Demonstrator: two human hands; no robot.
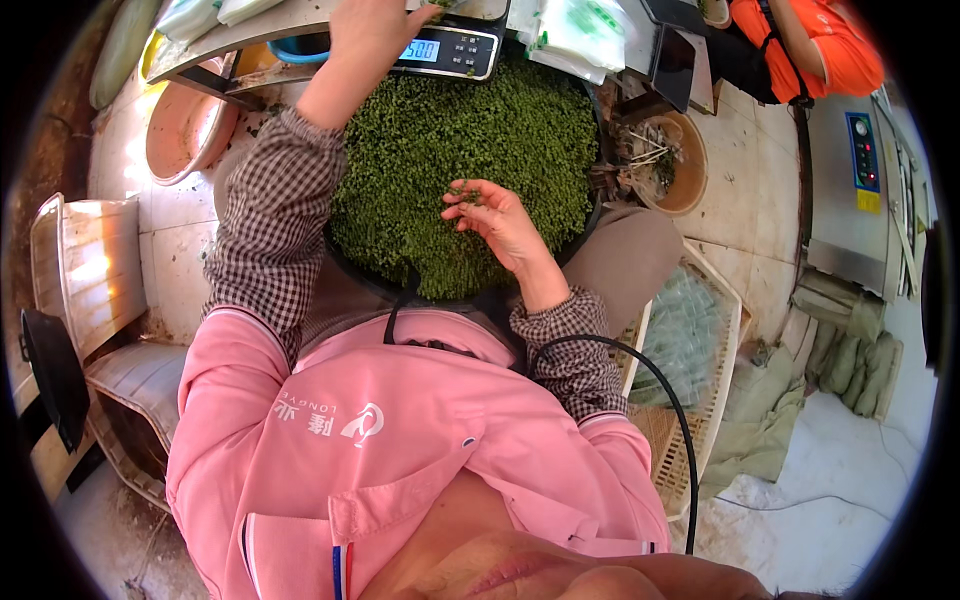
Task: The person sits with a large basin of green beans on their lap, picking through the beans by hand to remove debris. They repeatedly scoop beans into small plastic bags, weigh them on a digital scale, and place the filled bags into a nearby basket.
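A large dark tub (592, 217) heaped with small green berries (457, 135), resembling fresh green peppercorns, stands between my knees. Above the middle of the heap, my right hand (495, 221) pinches a small green berry sprig (469, 196) between thumb and fingers. My left hand (375, 34) reaches past the heap to a black digital scale (469, 52) with a lit display. The upper frame edge cuts off most of its fingers, so its grip is hidden. A few green bits show by the thumb, at the scale's pan (480, 7).
Clear plastic bags (581, 34) lie right of the scale. Tan basin (679, 161) and pink basin (187, 131) flank the tub. A cream crate (724, 360) of plastic packets (675, 337) sits by my right leg. Upper right are a person in orange (840, 49) and a metal machine (847, 202).
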